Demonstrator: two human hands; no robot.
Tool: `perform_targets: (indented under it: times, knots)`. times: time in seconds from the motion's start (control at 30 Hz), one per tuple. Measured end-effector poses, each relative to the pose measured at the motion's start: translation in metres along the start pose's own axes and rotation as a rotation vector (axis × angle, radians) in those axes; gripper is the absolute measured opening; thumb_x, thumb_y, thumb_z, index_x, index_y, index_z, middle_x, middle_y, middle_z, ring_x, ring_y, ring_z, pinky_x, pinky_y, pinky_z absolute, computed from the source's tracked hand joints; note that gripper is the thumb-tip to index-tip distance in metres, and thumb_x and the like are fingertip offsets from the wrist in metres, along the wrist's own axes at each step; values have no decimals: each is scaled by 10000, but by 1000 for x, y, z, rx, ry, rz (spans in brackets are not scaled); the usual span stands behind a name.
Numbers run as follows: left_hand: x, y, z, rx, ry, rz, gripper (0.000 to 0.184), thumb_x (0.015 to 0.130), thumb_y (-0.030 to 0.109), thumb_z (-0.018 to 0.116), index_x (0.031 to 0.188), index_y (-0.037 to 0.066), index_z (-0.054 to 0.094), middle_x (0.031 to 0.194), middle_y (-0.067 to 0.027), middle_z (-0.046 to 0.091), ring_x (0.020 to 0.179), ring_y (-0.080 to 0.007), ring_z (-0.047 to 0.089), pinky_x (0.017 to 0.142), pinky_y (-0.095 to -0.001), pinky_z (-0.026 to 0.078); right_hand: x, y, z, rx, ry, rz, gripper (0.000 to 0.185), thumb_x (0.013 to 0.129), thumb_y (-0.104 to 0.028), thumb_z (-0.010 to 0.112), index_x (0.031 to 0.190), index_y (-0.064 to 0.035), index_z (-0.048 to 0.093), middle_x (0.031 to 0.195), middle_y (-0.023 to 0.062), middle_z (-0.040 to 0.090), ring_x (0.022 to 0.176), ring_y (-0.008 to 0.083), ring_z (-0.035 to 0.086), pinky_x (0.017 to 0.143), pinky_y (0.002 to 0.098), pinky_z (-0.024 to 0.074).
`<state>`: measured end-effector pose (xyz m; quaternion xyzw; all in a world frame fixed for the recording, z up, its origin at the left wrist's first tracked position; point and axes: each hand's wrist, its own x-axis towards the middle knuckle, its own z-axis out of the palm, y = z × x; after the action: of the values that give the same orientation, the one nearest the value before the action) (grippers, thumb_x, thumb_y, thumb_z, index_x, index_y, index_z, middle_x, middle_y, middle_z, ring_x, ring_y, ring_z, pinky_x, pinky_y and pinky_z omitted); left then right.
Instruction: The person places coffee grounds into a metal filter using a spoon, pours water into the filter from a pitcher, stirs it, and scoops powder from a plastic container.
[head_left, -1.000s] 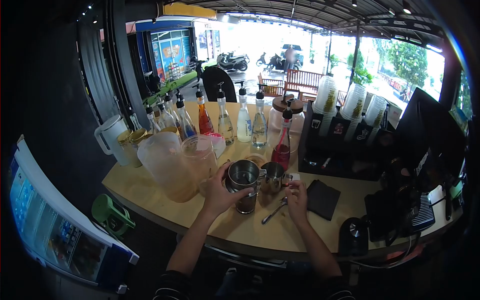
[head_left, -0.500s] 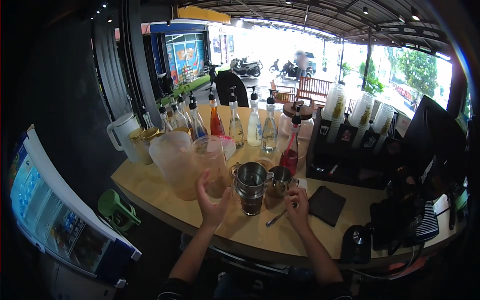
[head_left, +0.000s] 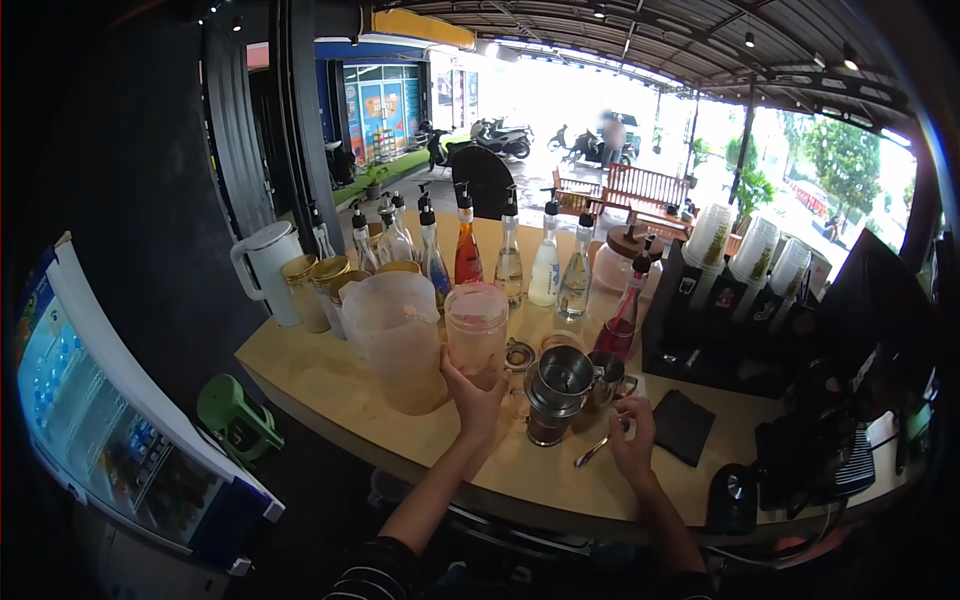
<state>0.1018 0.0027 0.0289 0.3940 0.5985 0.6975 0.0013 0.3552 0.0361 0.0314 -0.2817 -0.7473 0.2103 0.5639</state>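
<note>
My left hand [head_left: 473,402] spans the lower part of a translucent plastic jar [head_left: 476,318], fingers on its left side and thumb on its right. Beside that jar stands a larger cloudy plastic pitcher [head_left: 398,345]. A metal drip coffee filter [head_left: 560,380] sits on a glass mug [head_left: 545,430] between my hands. Curled fingers bring my right hand [head_left: 634,435] close to a pinch; whatever they may hold is hidden. Just left of it a spoon [head_left: 593,452] lies on the counter, and a small metal jug [head_left: 605,378] stands behind.
Several pump bottles [head_left: 469,250] line the counter's far side, with a red-filled bottle [head_left: 622,320] nearer. A white jug [head_left: 270,270] stands left. Stacked cups [head_left: 755,250] fill a black organiser at right, behind a dark folded cloth [head_left: 683,425]. Another person is outside, far off.
My left hand has moved from beside the plastic jar to around its lower part. My right hand stays curled near the spoon. The whole view has shifted, moving the counter items rightward.
</note>
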Motion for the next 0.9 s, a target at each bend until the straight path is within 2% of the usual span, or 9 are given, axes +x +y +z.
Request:
perform_targets:
  times: [0.07, 0.27, 0.4, 0.6, 0.67, 0.73, 0.8, 0.87, 0.9]
  knots:
    - [4, 2, 3, 31, 17, 18, 1082, 675, 151, 805, 1447, 18, 58, 1437, -232, 189, 1351, -350, 222, 1117, -430, 208, 4, -6, -2, 30, 17, 46, 160, 795, 32, 596, 932, -22, 532, 968, 91, 533, 794, 149, 537, 658, 254, 427]
    - [-1, 9, -8, 6, -25, -76, 1001, 634, 128, 816, 1389, 8, 169, 1305, -210, 275, 1272, -366, 294, 1085, -449, 256, 45, -69, -11, -87, 109, -208, 190, 778, 46, 617, 943, -6, 538, 959, 112, 548, 776, 160, 535, 679, 271, 444]
    - [-13, 7, -32, -10, -95, -71, 951, 622, 142, 821, 1340, 2, 213, 1262, -195, 296, 1217, -354, 335, 1037, -448, 299, 71, -121, 2, -60, 35, -314, 187, 787, 34, 619, 951, -3, 539, 965, 122, 552, 775, 176, 553, 669, 277, 451]
    - [-22, 0, -54, -134, -170, 65, 979, 620, 242, 845, 1338, 5, 223, 1240, -189, 321, 1184, -354, 373, 1004, -454, 331, 94, -177, 48, 71, -281, -424, 162, 792, 25, 613, 943, 6, 557, 918, 133, 558, 785, 257, 594, 679, 356, 489]
    - [-23, -12, -57, -129, -196, 87, 988, 624, 279, 850, 1341, 7, 227, 1236, -190, 328, 1180, -356, 380, 1002, -455, 333, 97, -185, 60, 76, -640, -380, 136, 781, 32, 598, 916, 26, 594, 926, 137, 598, 819, 263, 632, 689, 368, 518]
    - [-21, -15, -62, 20, -269, 219, 1011, 628, 320, 851, 1359, 11, 226, 1250, -194, 333, 1188, -363, 381, 1004, -449, 331, 96, -182, 75, 34, -765, -346, 143, 757, 40, 588, 898, 34, 612, 897, 157, 614, 811, 300, 639, 704, 380, 526]
    - [-24, -11, -67, 94, -280, 222, 1059, 609, 356, 861, 1374, 12, 216, 1290, -201, 318, 1229, -375, 358, 1025, -453, 321, 93, -171, 92, -274, -1036, -245, 159, 750, 28, 582, 903, 43, 625, 877, 180, 628, 832, 330, 643, 731, 369, 527]
    - [-22, -7, -69, 133, -253, 466, 1107, 586, 392, 870, 1378, 5, 201, 1325, -207, 297, 1278, -386, 314, 1060, -466, 298, 91, -162, 106, -360, -1109, -194, 185, 729, 16, 588, 906, 51, 627, 891, 200, 634, 847, 347, 646, 716, 394, 533]
    - [-23, -12, -64, -8, -269, 344, 1140, 572, 417, 873, 1377, -2, 185, 1351, -207, 267, 1307, -390, 279, 1085, -476, 274, 95, -167, 108, -448, -1202, -121, 181, 716, -4, 607, 887, 49, 632, 907, 198, 641, 856, 340, 653, 694, 405, 538]
